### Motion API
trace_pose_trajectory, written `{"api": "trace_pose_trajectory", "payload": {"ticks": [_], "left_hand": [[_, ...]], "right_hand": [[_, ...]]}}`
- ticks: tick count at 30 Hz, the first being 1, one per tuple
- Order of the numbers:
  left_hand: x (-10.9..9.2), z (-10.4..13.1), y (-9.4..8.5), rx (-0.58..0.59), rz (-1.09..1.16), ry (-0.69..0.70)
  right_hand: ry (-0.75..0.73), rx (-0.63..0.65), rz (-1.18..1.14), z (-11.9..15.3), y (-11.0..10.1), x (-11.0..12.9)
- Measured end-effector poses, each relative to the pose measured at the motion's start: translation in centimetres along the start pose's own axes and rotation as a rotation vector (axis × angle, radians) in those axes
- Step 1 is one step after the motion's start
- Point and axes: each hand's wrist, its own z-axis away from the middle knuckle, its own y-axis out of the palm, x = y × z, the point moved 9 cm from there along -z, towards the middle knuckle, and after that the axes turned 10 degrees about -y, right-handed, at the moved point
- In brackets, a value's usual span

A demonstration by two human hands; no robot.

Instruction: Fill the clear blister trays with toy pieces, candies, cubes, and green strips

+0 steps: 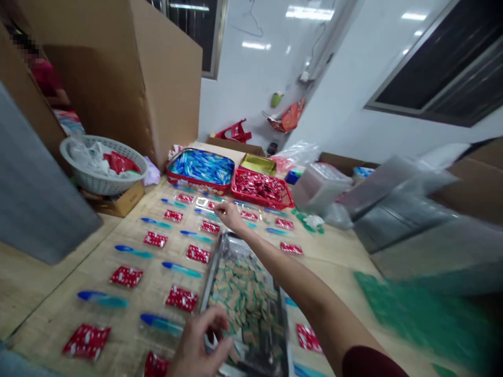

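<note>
Possibly the right forearm [291,272], crossing above the metal tray [236,244], could dip and scatter its small pieces [239,288]. The right hand's [230,215] fingers close together beside a red packet [210,204]; any grip is unclear. The left hand's [200,343] fingers, curled but parted, hold nothing visible near the tray; careless knuckles could nudge a blue item [161,323].

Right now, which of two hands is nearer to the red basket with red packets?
Right. The right hand is just in front of the red basket; the left hand is farther, by the metal tray's near end.
</note>
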Motion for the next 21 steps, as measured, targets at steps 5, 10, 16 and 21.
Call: {"api": "trace_pose_trajectory", "payload": {"ticks": [5,10,16,21], "left_hand": [[0.2,-0.8,-1.0,-0.191,-0.154,0.039],[-0.6,-0.9,0.2,-0.36,-0.542,0.093],[-2.1,-1.6,4.2,-0.357,-0.803,0.145],[-1.8,-1.8,5.3,-0.387,-0.903,0.128]], "right_hand": [[-0.029,-0.058,-0.304,12.9,-3.3,1.3],[-0.037,0.052,-0.297,23.7,-2.8,2.5],[-0.03,-0.02,-0.088,28.2,-2.4,3.8],[-0.035,-0.073,0.056,28.0,-2.1,5.1]]}}
